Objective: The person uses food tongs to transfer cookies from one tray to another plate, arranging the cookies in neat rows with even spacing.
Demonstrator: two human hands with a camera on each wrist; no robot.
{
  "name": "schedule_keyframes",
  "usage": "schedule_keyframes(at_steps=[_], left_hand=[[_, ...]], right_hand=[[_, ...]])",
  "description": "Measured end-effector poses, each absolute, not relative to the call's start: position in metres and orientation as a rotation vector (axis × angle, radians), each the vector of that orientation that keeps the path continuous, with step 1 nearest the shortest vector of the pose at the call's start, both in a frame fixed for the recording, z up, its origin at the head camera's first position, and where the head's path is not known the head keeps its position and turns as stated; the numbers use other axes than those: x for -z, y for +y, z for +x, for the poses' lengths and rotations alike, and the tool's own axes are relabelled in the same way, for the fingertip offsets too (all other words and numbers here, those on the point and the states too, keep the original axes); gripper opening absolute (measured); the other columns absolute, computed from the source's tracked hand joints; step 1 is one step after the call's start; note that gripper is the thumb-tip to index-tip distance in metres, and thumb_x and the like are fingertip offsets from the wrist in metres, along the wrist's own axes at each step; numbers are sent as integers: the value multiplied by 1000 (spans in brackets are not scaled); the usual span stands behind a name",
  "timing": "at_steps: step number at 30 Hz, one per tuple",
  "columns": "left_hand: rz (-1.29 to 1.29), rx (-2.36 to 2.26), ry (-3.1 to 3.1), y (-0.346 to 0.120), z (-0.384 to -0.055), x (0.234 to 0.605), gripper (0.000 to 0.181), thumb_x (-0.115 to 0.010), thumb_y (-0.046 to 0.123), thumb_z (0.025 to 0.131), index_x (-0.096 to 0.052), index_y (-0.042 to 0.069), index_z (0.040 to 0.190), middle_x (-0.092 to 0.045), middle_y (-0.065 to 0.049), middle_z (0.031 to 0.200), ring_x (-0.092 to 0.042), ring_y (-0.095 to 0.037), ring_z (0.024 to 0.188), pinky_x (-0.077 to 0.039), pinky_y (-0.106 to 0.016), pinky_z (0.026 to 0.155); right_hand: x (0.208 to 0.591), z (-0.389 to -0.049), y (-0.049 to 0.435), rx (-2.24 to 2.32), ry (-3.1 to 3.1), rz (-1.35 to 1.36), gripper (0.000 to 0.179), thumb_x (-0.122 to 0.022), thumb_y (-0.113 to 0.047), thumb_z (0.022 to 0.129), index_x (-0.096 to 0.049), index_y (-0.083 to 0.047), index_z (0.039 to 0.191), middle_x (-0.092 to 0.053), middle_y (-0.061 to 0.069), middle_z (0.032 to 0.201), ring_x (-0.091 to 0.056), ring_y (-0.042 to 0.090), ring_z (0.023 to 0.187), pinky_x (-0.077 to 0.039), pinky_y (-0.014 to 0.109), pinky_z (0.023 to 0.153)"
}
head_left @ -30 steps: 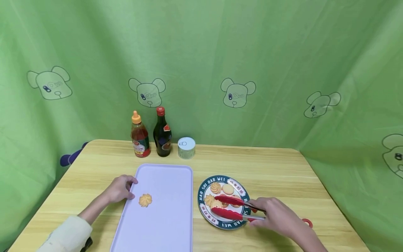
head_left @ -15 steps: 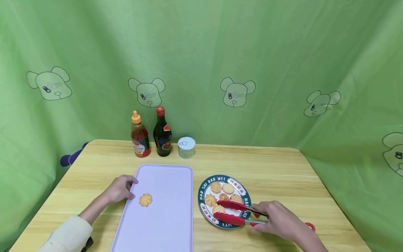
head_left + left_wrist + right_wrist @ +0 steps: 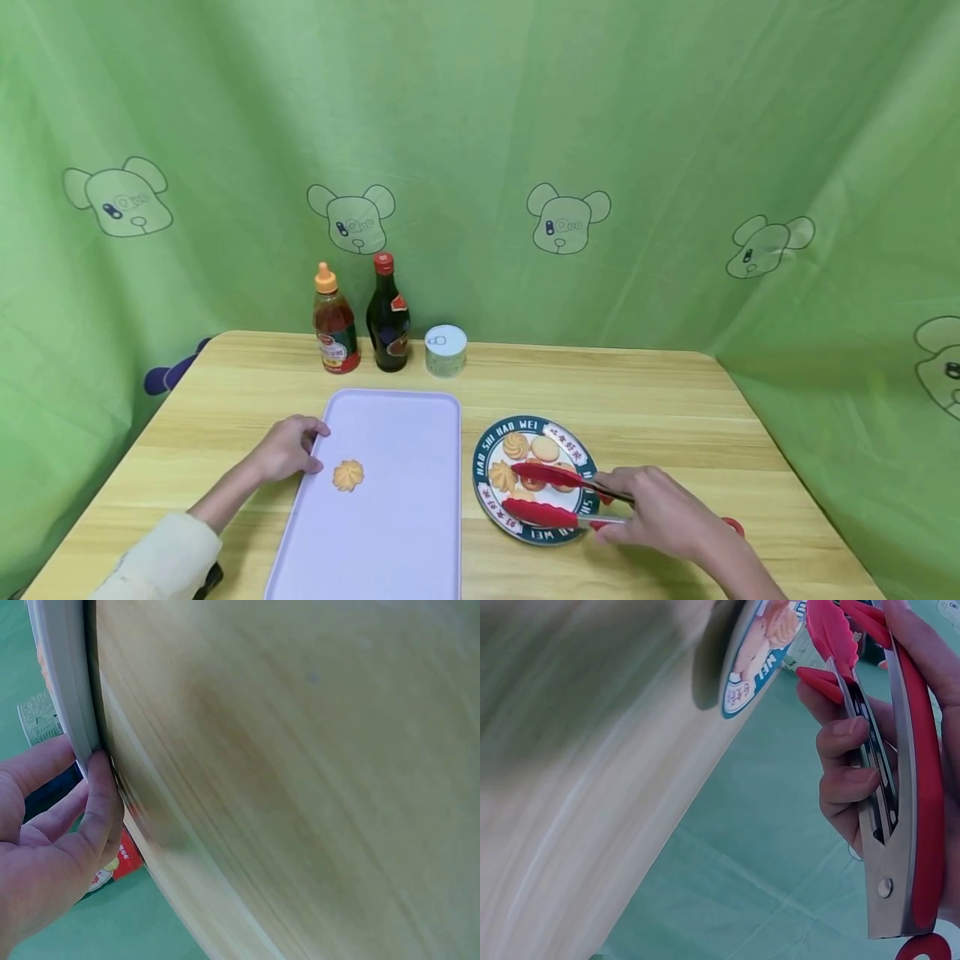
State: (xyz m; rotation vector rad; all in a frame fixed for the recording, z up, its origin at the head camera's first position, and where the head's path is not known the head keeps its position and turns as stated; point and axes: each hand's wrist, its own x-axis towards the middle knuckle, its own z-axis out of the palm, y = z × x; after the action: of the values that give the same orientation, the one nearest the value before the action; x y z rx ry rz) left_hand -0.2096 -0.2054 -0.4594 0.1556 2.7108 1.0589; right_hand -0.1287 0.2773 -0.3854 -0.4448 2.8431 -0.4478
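In the head view my left hand [image 3: 287,450] is at the left edge of a lilac tray [image 3: 390,525]; the left wrist view shows thumb and fingers pinching its rim. One flower-shaped cookie [image 3: 348,476] lies on the tray. My right hand [image 3: 660,510] grips red-tipped metal tongs [image 3: 551,476], their two arms spread apart over a round plate with a dark green lettered rim [image 3: 482,482]. Several cookies are on that plate, among them a swirled cookie [image 3: 515,446], a plain oval cookie [image 3: 545,449] and a flower-shaped cookie [image 3: 502,477]. The tongs partly cover other cookies.
Behind the tray stand a sauce bottle with an orange cap [image 3: 335,329], a dark bottle with a red cap [image 3: 388,325] and a tin can [image 3: 446,352]. The wooden table [image 3: 645,400] ends at a green curtain [image 3: 465,108] at the back and right.
The tongs first shifted toward the plate's near right side with their arms closer together, then came back left and spread wider. My left hand and the tray stay in place.
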Motion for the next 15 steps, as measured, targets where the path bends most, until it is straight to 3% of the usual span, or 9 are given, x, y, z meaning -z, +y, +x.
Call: schedule_keyframes(at_steps=[6, 15], left_hand=[[152, -1064, 2708, -205, -210, 461, 48, -76, -5, 65, -60, -7, 111, -58, -12, 87, -53, -19, 75, -49, -30, 63], [150, -1059, 2709, -206, -210, 459, 47, -76, -6, 66, -60, -7, 110, -58, -12, 87, -52, -19, 74, -49, -29, 63]], right_hand=[[385, -136, 262, 449, 2911, -531, 78, -81, -53, 60, -65, -5, 119, -68, 11, 114, -63, 28, 106, -52, 48, 89], [386, -147, 225, 438, 2939, -544, 77, -84, -48, 60, -63, -6, 121, -67, 10, 116, -62, 26, 106, -52, 48, 90]])
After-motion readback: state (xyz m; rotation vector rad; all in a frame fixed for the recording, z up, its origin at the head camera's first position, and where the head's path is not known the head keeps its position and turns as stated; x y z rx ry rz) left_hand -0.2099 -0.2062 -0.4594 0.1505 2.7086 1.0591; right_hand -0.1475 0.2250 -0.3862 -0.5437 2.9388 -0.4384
